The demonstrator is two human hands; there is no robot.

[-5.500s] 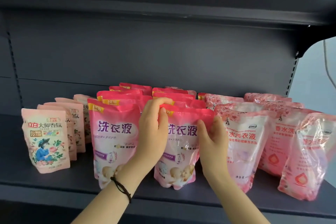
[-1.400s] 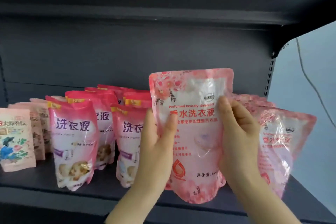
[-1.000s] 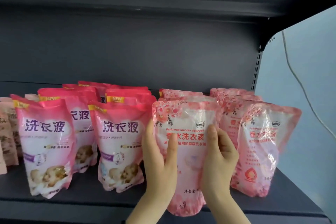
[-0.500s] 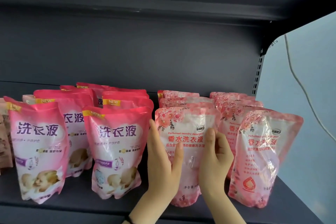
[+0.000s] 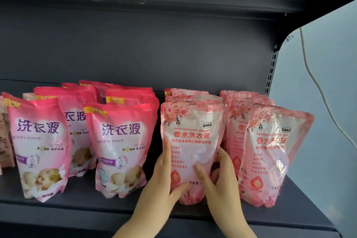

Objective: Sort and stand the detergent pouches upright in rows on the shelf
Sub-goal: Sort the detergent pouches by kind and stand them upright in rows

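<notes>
Floral pouch [image 5: 193, 141]: upright, fronting its row on the shelf [image 5: 77, 208].
Left grip [image 5: 161, 183], right grip [image 5: 222, 181]: both clamped on it.
Remaining: letting go; rows look sorted, standing.

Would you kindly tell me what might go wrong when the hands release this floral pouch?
The floral pouch, gripped by the left hand and right hand, stands close to the shelf front edge; it might slump forward off it. The neighbouring front pouch on the right looks tilted; a bump may topple it.
</notes>
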